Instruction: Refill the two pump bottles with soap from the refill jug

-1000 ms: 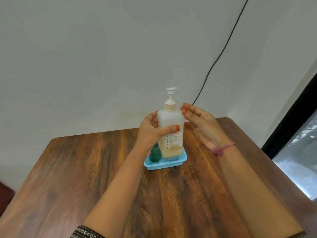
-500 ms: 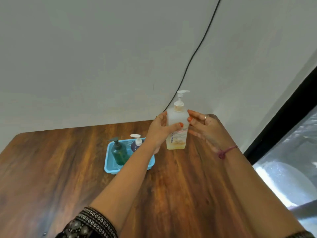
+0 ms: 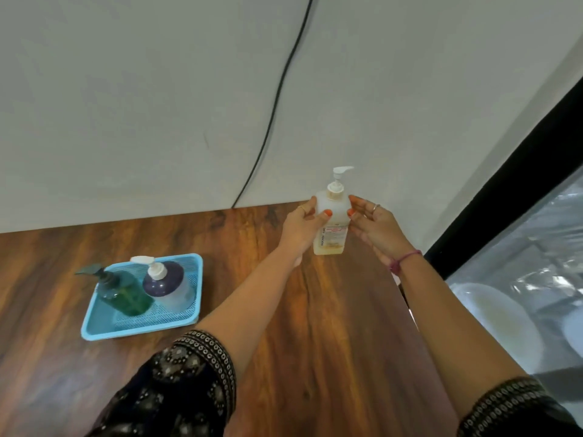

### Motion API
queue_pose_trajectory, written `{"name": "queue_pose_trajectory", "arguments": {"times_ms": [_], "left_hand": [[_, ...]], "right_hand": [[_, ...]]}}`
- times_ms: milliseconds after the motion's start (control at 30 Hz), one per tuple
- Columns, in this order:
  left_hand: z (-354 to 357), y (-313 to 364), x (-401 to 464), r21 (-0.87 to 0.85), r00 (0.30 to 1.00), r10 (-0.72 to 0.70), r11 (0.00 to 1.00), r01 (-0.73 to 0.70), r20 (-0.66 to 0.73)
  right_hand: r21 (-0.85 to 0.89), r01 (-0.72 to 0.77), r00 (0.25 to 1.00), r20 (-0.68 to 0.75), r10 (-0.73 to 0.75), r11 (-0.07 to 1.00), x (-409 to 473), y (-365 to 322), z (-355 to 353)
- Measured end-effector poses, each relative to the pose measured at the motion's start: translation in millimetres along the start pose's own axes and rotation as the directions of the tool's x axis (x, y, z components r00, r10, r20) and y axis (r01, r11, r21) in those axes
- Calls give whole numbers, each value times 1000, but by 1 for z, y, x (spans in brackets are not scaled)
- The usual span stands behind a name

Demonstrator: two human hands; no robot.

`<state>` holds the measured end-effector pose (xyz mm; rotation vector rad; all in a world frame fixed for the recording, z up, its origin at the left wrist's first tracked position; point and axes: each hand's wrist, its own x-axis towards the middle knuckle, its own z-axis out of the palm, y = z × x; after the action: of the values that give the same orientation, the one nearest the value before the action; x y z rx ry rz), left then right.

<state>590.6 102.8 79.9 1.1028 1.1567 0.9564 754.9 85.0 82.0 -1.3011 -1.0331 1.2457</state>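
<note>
- Standing upright near the far right corner of the wooden table (image 3: 331,326), the tall pump bottle (image 3: 331,222) sits close to the wall (image 3: 157,89) and not far from the table's right edge.
- Left hand (image 3: 303,227) grasps the bottle's body, thumb across the front and fingers curled round the far side.
- Right hand (image 3: 375,228) has its fingers straight and relaxed, thumb tip touching the bottle's right side; it clasps nothing.
- Blue tray (image 3: 94,329) lies well apart, at the left of the table, with open tabletop between it and the arms.
- Green pump bottle (image 3: 126,294) and clear pump bottle (image 3: 167,285) with a dark upper part stand inside the tray, just beside one another, both with pumps pointing left.
- Tall bottle is translucent plastic, squared in section, with a white pump, a printed label and pale yellow liquid low in the base.
- Tray is plastic with a mesh floor and rounded corners.
- Tabletop shows strong brown grain with a slight sheen.
- Black cable (image 3: 277,99) runs down the plain pale wall to the table's back edge.
- Dark patterned sleeves (image 3: 189,389) cover both upper forearms; a pink thread band (image 3: 405,258) circles the right wrist.
- Beyond the right edge, white plates (image 3: 504,323) lie below table level.
</note>
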Motion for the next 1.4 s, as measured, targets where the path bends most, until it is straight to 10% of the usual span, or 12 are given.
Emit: {"name": "queue_pose_trajectory", "arguments": {"times_ms": [1400], "left_hand": [[50, -60, 77, 7, 984, -37, 999, 39, -176]], "right_hand": [[-27, -77, 990, -117, 74, 997, 64, 57, -39]]}}
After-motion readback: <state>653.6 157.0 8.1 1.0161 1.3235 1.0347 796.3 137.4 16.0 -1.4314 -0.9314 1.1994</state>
